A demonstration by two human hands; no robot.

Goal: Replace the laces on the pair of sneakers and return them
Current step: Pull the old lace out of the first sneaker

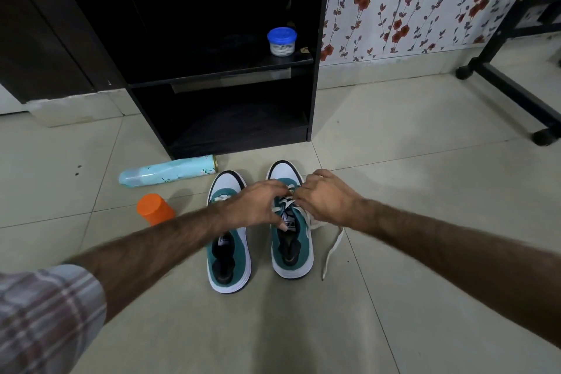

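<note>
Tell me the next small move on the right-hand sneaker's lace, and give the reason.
Probably draw the lace through the eyelet near the toe and pull it snug. Both the left hand and the right hand are pinching at the upper lacing of the right-hand sneaker, and a long loose end trails onto the floor beside it, so lacing looks unfinished.

Left hand (258,202) over left sneaker's (228,234) laces (fingertips of both hands hidden, grip unclear).
</note>
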